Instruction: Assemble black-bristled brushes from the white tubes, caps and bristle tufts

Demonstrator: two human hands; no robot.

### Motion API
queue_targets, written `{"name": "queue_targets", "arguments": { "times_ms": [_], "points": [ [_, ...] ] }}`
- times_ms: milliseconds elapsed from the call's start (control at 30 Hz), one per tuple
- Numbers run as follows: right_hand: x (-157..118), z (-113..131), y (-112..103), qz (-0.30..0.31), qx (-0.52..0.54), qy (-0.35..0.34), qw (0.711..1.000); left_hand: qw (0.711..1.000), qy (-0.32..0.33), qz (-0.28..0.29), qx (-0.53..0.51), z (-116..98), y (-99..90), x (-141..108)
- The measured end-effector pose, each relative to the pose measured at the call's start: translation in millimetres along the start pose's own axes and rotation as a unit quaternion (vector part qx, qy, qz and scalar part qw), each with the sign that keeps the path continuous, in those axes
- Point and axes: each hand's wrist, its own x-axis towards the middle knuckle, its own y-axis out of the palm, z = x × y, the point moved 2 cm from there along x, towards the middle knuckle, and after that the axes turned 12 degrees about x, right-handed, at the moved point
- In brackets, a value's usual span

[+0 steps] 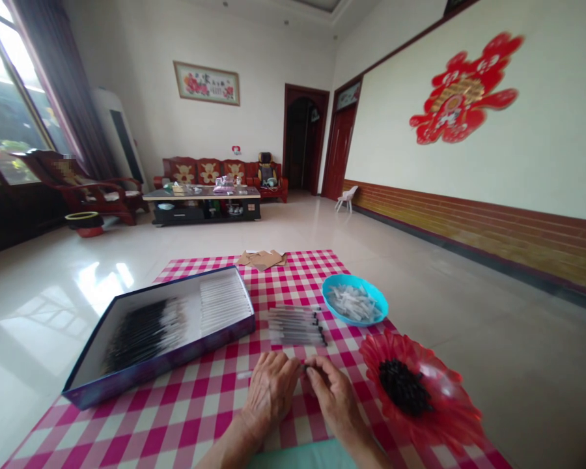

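Red-and-white gingham cloth (293,290) lies spread beneath a person's left hand (269,394) and right hand (334,397), their fingertips meeting to pinch a small dark-tipped piece (303,369), too small to identify. A pale slim tube (244,374) lies just beside the left hand. Near the right hand, a red flower-shaped dish (452,417) holds a heap of black bits (403,387). Ahead, a row of black-tipped rods (295,326) lies on the cloth beside a blue bowl (378,303) of white pieces (354,303). To the left, an open blue-sided box (159,384) holds black-tipped bundles (144,332) and pale rods (224,303).
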Motion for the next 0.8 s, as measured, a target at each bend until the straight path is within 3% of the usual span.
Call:
{"name": "queue_targets", "arguments": {
  "times_ms": [400,567,667,800],
  "points": [
    [0,0,-9,-0.035,0.006,-0.062,0.997,1.000,-0.014,0.000,-0.002,4,4.9,-3],
    [-2,33,-8,-0.001,-0.108,-0.142,0.984,1.000,-0.014,-0.010,-0.020,3,1.9,-2],
    [3,58,-29,-0.038,-0.218,-0.190,0.957,0.999,-0.016,-0.018,-0.033,3,-0.3,-2],
    [10,66,-88,-0.122,-0.377,-0.188,0.899,0.999,-0.017,-0.023,-0.040,3,-0.4,-2]
  ]
}}
